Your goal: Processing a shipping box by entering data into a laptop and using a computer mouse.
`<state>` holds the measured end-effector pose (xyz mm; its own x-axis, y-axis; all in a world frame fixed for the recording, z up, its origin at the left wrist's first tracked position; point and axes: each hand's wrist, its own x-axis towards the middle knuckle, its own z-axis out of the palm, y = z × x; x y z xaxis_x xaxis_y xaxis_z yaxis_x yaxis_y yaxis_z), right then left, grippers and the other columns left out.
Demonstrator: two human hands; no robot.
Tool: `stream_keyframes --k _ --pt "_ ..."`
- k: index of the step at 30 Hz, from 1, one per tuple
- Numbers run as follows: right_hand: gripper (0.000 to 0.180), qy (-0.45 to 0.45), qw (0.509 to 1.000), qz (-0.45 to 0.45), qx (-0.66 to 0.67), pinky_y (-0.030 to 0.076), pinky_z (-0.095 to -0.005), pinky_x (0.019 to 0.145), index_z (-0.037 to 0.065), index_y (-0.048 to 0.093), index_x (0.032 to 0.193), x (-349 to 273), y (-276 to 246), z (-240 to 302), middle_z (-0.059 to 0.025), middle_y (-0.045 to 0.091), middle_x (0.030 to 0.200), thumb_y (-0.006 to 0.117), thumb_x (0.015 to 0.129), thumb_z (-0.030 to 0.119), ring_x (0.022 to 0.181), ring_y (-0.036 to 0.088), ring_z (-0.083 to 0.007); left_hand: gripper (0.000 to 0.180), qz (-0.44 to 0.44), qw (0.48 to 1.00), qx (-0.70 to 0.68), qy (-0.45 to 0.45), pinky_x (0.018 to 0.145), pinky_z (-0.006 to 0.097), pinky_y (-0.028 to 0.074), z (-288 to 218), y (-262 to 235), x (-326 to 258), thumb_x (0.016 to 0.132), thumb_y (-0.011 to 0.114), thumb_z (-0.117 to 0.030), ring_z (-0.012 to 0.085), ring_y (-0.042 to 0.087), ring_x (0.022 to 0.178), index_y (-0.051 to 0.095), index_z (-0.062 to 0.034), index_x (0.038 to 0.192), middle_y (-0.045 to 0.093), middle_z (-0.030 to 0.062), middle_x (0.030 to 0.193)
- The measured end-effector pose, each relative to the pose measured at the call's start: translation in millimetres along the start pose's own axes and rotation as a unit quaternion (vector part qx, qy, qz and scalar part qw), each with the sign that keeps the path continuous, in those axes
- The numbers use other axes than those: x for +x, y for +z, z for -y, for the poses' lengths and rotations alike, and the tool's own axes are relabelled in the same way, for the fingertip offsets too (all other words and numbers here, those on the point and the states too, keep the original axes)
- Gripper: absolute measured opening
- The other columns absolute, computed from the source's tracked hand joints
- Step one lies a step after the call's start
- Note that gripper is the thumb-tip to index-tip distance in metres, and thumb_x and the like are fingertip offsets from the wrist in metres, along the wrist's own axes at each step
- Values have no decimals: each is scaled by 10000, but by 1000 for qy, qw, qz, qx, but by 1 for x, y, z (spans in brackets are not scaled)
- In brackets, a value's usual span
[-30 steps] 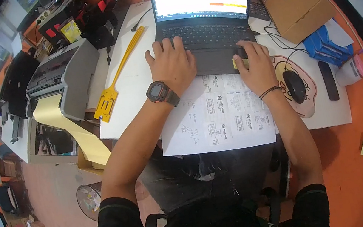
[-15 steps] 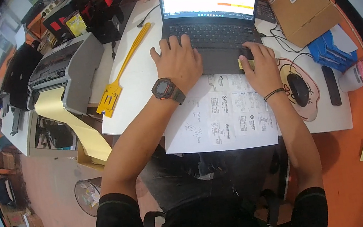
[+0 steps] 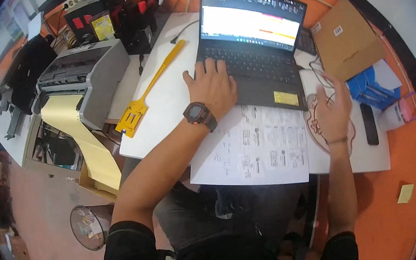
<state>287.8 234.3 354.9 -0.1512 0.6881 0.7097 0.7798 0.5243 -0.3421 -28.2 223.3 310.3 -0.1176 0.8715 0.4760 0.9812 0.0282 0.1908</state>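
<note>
Evidently, the black laptop (image 3: 260, 88) stands open, its screen (image 3: 249, 24) lit.

Laptop (image 3: 263, 71) on desk (image 3: 173, 89); printer (image 3: 104, 70) to its left; box (image 3: 347, 41) to its right; paper (image 3: 229, 167) before it.

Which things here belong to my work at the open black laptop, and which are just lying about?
Seemingly part of the work:
Open black laptop, with the left hand over it
Pinkish rounded mouse pad, under the right hand
Perhaps the white printed paper sheet before the laptop

Apparently just lying about:
Yellow long-handled flat-headed tool
Brown cardboard box
Black oblong phone-like device
</note>
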Motion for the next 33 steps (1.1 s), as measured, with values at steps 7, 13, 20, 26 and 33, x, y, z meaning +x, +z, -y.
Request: stream_keyframes --k 7,13,20,26,33 --pt "657 7 983 50 -179 509 -483 1190 115 708 1458 -75 -35 -49 -158 664 1510 923 851 246 1409 625 -401 377 35 999 -31 -8 1135 697 444 2 -9 12 1077 631 -321 362 626 1289 668 -38 1324 666 154 1287" --pt "661 41 989 75 -117 527 -477 1201 86 693 1469 -66 -31 -34 -183 677 1482 880 836 111 1398 637 -425 343 41 999 -32 -10 1132 702 445 7 -10 8 1087 626 -325 367 632 1291 662 -55 1295 662 148 1295" --pt "604 76 991 14 -110 500 -489 1187 84 703 1418 -77 -32 -56 -166 714 1407 867 836 78 1357 659 -416 394 36 999 -23 -3 1130 740 430 -1 -7 4 1093 625 -341 365 606 1330 646 -55 1363 649 150 1342" --pt "528 108 985 30 -128 524 -491 1164 71 711 1383 -75 -30 -59 -171 726 1366 861 877 75 1322 670 -416 400 81 996 -27 10 1140 758 418 -3 -12 7 1103 614 -348 363 589 1355 651 -56 1375 638 150 1391" --pt "429 80 993 52 -70 549 -480 1132 51 737 1309 -71 -33 -45 -178 718 1338 818 889 22 1285 680 -419 406 88 996 -7 1 1174 778 395 -6 -13 7 1110 613 -351 367 574 1390 673 -60 1387 626 148 1447"
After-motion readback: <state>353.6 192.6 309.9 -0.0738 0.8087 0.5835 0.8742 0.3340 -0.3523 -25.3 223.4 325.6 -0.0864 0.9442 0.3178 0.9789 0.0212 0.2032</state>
